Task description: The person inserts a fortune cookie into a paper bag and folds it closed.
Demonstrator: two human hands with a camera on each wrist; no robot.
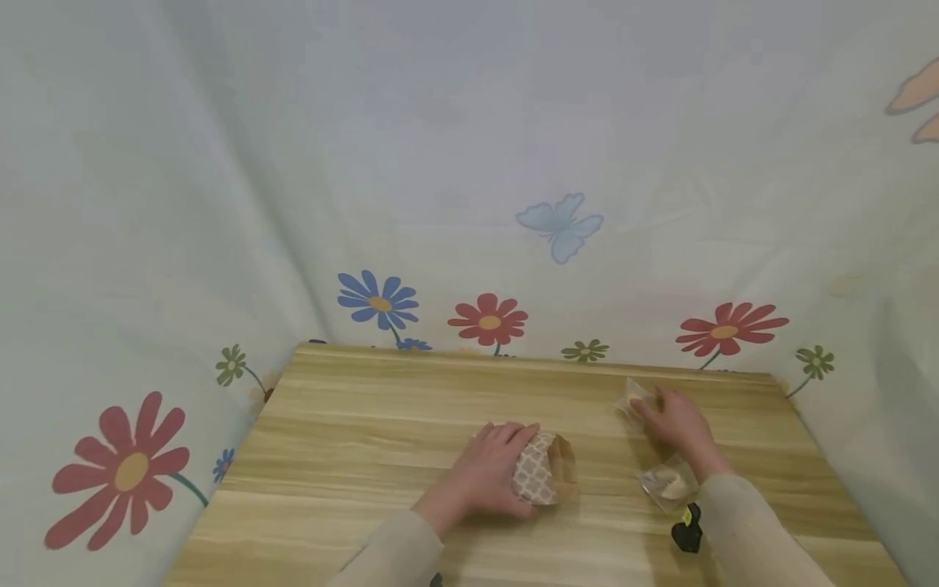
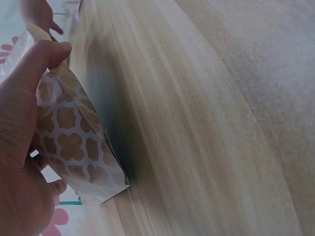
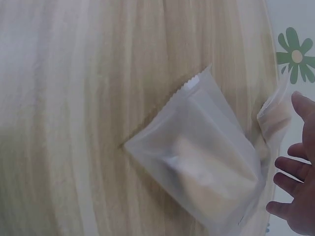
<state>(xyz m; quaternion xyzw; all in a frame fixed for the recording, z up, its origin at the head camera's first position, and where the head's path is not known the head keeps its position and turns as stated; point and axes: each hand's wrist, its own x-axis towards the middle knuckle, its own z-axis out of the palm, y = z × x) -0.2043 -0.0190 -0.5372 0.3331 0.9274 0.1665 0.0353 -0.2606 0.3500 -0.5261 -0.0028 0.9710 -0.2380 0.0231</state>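
The left hand [image 1: 487, 477] and the right hand [image 1: 678, 420] make two hands, with two sleeves [image 1: 756, 526] behind them. There is one bag [image 1: 535, 473], in the left hand. Packets are two in number — one packet [image 1: 632, 399] at the right hand's thumb, one packet [image 1: 669, 485] just behind that hand. One black piece [image 1: 688, 531] is seen by the right sleeve.

Around both hands, the head view shows three red flowers [image 1: 489, 322], three green flowers [image 1: 814, 363] and three blue flowers [image 1: 377, 302] — one partly covered. Beyond the hands is one blue butterfly [image 1: 561, 227].
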